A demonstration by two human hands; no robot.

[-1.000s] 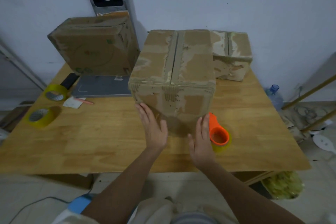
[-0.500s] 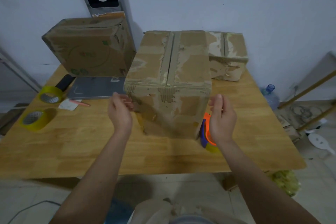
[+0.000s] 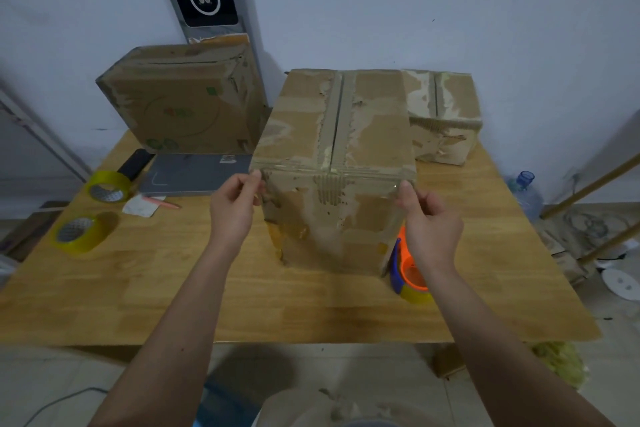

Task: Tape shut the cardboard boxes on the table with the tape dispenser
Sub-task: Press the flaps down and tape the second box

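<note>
Cardboard box (image 3: 334, 163) in the middle of the bench (image 3: 242, 295), seam running near-to-far, already carrying worn tape along the seam and a band across the near top edge; left hand (image 3: 232, 210) pinches the near-left top corner with curled fingers; right hand (image 3: 431, 224) pinches the near-right top corner the same way; whether a fresh strip is stretched between them I cannot tell, only a faint sheen along that edge; judged step: pressing or smoothing tape over the near top edge, or squaring the box before the next strip; tape dispenser (image 3: 408, 267), orange and blue, lies on the bench just beside the box's near-right bottom corner, below the right wrist, held by neither hand; next move likely needs the right hand to let go and reach down for it, left hand steadying the box; two more boxes at the far side, large one (image 3: 180, 100) far left, small one (image 3: 445, 118) far right touching or just behind the middle box; two spare tape rolls (image 3: 88, 215) near the left edge; open bench in front and to the right; dispenser sits fairly close to the near edge, careful not to knock it off.
</note>
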